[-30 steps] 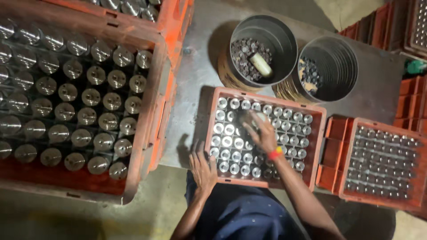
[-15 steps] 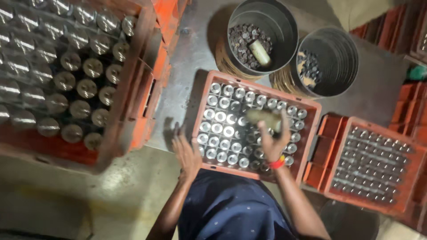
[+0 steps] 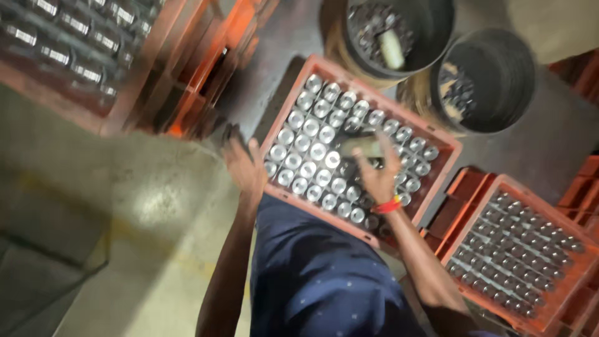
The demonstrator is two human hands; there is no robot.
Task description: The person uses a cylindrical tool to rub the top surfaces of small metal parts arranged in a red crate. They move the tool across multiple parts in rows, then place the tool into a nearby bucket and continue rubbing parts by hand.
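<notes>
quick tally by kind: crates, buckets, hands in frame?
Orange crates: 3, counting the middle crate, the right crate and the upper-left crate; more orange edges at far right are too cropped to count.
Black buckets: 2, the first bucket and the second bucket.
Hands: 2, the left hand and the right hand, which holds a bottle.
Total: 8.

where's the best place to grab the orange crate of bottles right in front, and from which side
Probably by the rim on two opposite sides, from above. The orange crate is packed with upright capped bottles, so only the raised edge is free. The left hand already rests at its left edge; the right hand is over the bottles.
</notes>
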